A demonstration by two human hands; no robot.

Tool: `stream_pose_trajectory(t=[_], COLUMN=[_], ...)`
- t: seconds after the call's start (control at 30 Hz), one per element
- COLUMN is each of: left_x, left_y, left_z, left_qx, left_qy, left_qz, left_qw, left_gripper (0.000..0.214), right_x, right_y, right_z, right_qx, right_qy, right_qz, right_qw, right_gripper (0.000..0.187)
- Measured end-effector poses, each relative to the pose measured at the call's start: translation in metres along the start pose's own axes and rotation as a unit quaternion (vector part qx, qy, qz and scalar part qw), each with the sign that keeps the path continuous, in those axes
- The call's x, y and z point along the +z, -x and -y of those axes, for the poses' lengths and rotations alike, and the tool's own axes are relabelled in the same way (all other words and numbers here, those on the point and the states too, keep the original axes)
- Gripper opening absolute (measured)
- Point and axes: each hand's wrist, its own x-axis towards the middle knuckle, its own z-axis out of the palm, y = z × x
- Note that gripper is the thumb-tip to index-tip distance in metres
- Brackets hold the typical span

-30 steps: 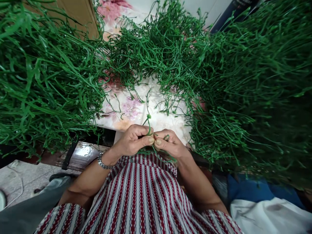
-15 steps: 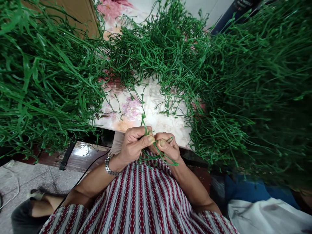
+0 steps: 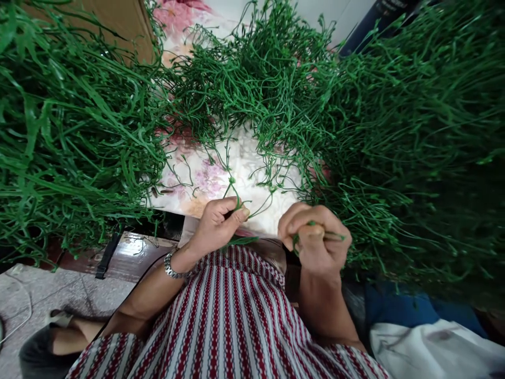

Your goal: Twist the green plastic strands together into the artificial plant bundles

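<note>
My left hand (image 3: 216,223) is closed in a pinch on a small bunch of thin green plastic stems (image 3: 232,190) that stick up above my fingers. My right hand (image 3: 315,239) is off to the right, fingers curled round another green stem (image 3: 331,237) at the edge of the big right-hand heap. Both hands hover over the near edge of a flowered cloth (image 3: 205,179). My striped red-and-white clothing (image 3: 232,316) fills the bottom of the view.
Heaps of green plastic stems lie all round: broad-leaved ones at the left (image 3: 71,131), thin tangled ones at the back (image 3: 268,79) and right (image 3: 414,158). A cardboard box (image 3: 118,21) stands at the back left. Blue and white cloth (image 3: 414,326) lies at the lower right.
My hands were together, pinching one bunch of stems. My right hand has since moved away to the right into the heap's edge, while the left keeps its bunch.
</note>
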Motion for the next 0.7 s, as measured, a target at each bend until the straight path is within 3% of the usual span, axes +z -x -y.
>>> stream_pose_trajectory(t=[0.1,0.23,0.4,0.57,0.7], left_x=[0.006,0.009,0.008,0.008,0.011], left_y=[0.0,0.002,0.002,0.0,0.002], left_z=[0.0,0.003,0.011,0.011,0.012], left_qx=[-0.03,-0.035,-0.052,-0.023,0.023], left_qy=[-0.007,0.038,0.039,-0.006,-0.004], left_qz=[-0.014,-0.028,-0.07,-0.06,-0.077], left_qw=[0.999,0.998,0.995,0.998,0.997], left_gripper=[0.033,0.034,0.034,0.036,0.038], right_x=[0.01,0.018,0.02,0.018,0.017], right_y=[0.0,-0.003,0.003,0.003,0.0], right_z=[0.006,-0.012,-0.036,-0.027,-0.023], right_qx=[-0.101,-0.106,-0.06,-0.015,-0.01], right_qy=[0.158,0.331,0.378,0.434,0.366], right_qz=[0.035,0.049,0.114,0.171,0.197], right_qw=[0.982,0.937,0.917,0.884,0.91], right_gripper=[0.015,0.017,0.016,0.019,0.023])
